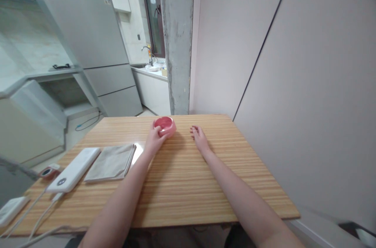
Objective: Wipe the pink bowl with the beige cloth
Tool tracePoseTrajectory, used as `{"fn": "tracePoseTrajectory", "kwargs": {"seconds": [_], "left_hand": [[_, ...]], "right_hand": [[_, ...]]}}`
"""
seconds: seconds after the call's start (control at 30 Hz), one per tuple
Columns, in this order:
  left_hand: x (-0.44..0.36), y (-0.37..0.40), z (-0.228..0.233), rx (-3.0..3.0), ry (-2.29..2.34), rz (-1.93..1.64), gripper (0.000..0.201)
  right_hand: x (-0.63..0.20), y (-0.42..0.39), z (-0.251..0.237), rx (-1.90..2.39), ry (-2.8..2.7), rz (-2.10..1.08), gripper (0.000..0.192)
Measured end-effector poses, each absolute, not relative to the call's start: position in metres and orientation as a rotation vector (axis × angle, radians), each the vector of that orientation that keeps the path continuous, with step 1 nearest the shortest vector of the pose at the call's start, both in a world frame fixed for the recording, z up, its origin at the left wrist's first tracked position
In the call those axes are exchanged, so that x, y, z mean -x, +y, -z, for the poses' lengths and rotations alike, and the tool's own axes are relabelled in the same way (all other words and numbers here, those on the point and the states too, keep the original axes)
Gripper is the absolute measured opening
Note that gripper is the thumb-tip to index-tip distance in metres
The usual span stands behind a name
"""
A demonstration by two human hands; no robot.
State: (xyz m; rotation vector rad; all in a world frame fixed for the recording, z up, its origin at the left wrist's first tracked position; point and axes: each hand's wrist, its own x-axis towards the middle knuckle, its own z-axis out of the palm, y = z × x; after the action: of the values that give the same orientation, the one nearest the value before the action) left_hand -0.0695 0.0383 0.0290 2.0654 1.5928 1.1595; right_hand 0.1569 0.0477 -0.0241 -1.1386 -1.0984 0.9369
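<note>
A small pink bowl sits near the far edge of the wooden table. My left hand grips its near side, thumb over the rim. My right hand lies flat on the table a short way to the right of the bowl, fingers loosely spread, holding nothing.
A folded grey cloth lies left of my left arm. Beside it are a white power bank with cables, a small red device and another white device. A wall runs along the table's right side; a fridge stands behind.
</note>
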Motion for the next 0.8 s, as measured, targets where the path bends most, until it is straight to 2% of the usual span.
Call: {"fn": "tracePoseTrajectory", "kwargs": {"seconds": [0.2, 0.37, 0.53, 0.67, 0.8], "left_hand": [[0.006, 0.009, -0.020, -2.098, 1.346, -0.969, 0.026], [0.004, 0.001, -0.019, -2.120, 1.361, -0.900, 0.026], [0.004, 0.002, -0.013, -2.107, 1.372, -0.885, 0.029], [-0.001, 0.003, -0.014, -2.090, 1.324, -0.872, 0.023], [0.036, 0.001, -0.033, -2.021, 1.444, -0.943, 0.062]], "right_hand": [[-0.160, 0.045, 0.023, 1.124, -1.209, -0.866, 0.041], [-0.159, 0.047, 0.025, 1.195, -1.363, -0.768, 0.024], [-0.160, 0.048, 0.028, 1.203, -1.432, -0.680, 0.026], [-0.160, 0.048, 0.029, 1.233, -1.466, -0.650, 0.027], [-0.159, 0.051, 0.034, 1.214, -1.460, -0.633, 0.029]]}}
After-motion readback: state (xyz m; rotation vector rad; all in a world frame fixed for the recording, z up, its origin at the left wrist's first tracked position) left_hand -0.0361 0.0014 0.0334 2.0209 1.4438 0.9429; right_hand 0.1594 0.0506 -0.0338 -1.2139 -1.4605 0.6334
